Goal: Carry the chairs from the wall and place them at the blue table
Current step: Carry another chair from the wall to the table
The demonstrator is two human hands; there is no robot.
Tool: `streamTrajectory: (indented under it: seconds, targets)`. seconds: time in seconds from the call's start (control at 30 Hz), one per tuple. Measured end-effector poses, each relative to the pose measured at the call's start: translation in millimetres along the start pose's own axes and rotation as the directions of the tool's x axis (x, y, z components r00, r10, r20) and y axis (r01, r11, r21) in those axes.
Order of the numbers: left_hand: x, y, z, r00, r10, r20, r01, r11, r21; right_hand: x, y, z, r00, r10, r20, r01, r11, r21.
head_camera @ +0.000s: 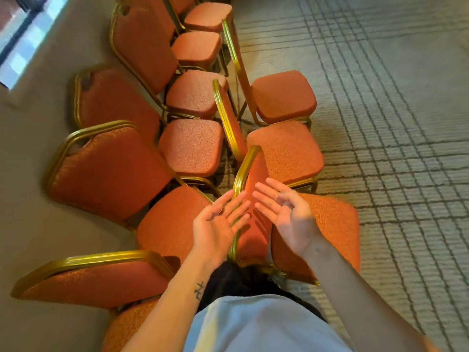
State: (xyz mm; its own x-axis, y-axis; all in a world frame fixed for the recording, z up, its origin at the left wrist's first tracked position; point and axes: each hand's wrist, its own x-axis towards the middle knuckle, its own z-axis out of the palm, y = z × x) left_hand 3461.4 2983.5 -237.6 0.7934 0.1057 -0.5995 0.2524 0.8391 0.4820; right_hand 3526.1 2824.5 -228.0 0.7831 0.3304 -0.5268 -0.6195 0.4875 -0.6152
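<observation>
- A view from above, looking down at a person's two bare forearms stretched forward over a group of orange padded chairs with gold metal frames.
- The left hand (218,224) is palm up, fingers straight and slightly spread, holding nothing.
- The right hand (286,217) is also palm up, fingers loosely extended and wide, holding nothing.
- The two hands sit side by side, close but apart.
- The nearest chair (330,232) stands directly beneath the hands, its seat to the right and its tall backrest running edge-on between them.
- The left fingertips overlap the backrest's gold frame in this view; whether they touch it cannot be told.
- The right hand hovers over the orange side of the backrest and the seat's inner edge.
- Just beyond it stand a second chair (286,151) and a third chair (284,95), lined up in the same direction.
- To the left of the hands, a row of chairs (109,174) stands with backrests against a beige wall (25,174) and seats facing right.
- A window (22,34) shows at the upper left.
- A pale carpet (380,123) with dark crossing lines covers the floor on the right.
- A small dark tattoo (199,289) marks the left forearm, and a light blue shirt (253,326) fills the bottom edge.
</observation>
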Motion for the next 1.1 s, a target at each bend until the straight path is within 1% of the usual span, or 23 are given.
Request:
streamTrajectory:
  seconds: [0.1,0.17,0.27,0.33,0.43,0.53,0.6,0.67,0.73,0.87,0.97,1.1]
  targets:
    - [27.6,11.0,2.8,1.000,-0.020,0.005,0.020,0.999,0.031,19.7,-5.0,2.1,0.999,-0.007,-0.034,0.007,1.000,-0.004]
    - [43.3,20.6,1.2,1.000,-0.032,0.000,0.031,0.994,0.105,33.7,0.8,3.3,0.997,-0.015,-0.074,0.013,1.000,-0.018]
    - [68.8,41.4,-5.6,0.996,-0.087,0.026,0.079,0.972,0.221,50.2,17.6,11.1,0.986,-0.026,-0.162,0.020,0.999,-0.039]
    - [84.2,54.5,-11.3,0.992,-0.127,0.022,0.117,0.962,0.247,56.3,31.6,17.2,0.977,-0.032,-0.209,0.020,0.998,-0.062]
    - [103.2,73.2,-17.3,0.979,-0.204,0.012,0.190,0.930,0.315,63.9,52.6,25.5,0.951,-0.073,-0.300,0.045,0.994,-0.099]
    - [116.8,82.9,-20.8,0.965,-0.259,0.023,0.224,0.873,0.433,67.8,69.0,32.6,0.924,-0.126,-0.360,0.086,0.989,-0.124]
    - [122.4,86.7,-22.9,0.956,-0.293,0.025,0.246,0.842,0.481,67.0,75.8,37.7,0.908,-0.141,-0.394,0.089,0.985,-0.147]
    - [129.8,89.3,-23.3,0.946,-0.323,0.030,0.265,0.823,0.502,65.5,81.5,44.5,0.887,-0.146,-0.438,0.074,0.981,-0.178]
    - [134.9,91.4,-21.7,0.938,-0.345,0.033,0.284,0.820,0.498,64.5,89.0,48.9,0.869,-0.125,-0.478,0.020,0.976,-0.218]
    - [140.6,93.1,-15.1,0.910,-0.415,0.014,0.355,0.793,0.495,57.3,98.5,53.2,0.866,-0.088,-0.493,-0.124,0.916,-0.382]
    - [140.7,92.0,-11.9,0.908,-0.419,-0.013,0.365,0.773,0.518,52.6,90.8,60.5,0.843,-0.115,-0.525,-0.132,0.903,-0.410]
    - [139.5,84.3,-7.9,0.894,-0.447,0.021,0.362,0.751,0.552,47.0,88.4,54.7,0.837,-0.143,-0.528,-0.136,0.881,-0.453]
